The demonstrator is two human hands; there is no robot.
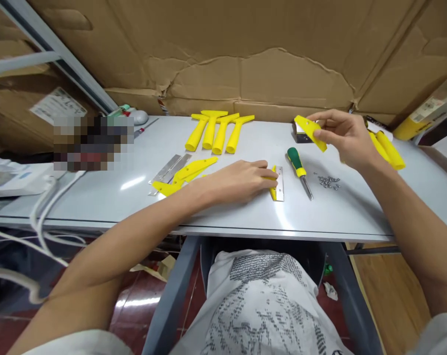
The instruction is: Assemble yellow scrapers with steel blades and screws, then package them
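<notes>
My left hand (242, 181) lies low over the table, its fingers closed on a metal scraper blade (280, 185) and the yellow plastic piece (273, 192) under it. Raised to the right, my right hand (351, 140) pinches a flat yellow plastic clamp plate (308, 129) with screw holes between thumb and fingers. A green-and-yellow screwdriver (295, 161) lies between the hands, tip towards me. Small screws (329, 182) form a loose pile beside it. Left of my left hand are more yellow plates (196, 168) and several bare blades (167, 168).
Several yellow scraper handles (210, 132) stand in a row at the back, with more yellow handles (388, 150) on the right. A small dark box (301, 135) sits behind the held plate. Cardboard (264, 79) walls the back; white cables (42, 212) hang over the left edge.
</notes>
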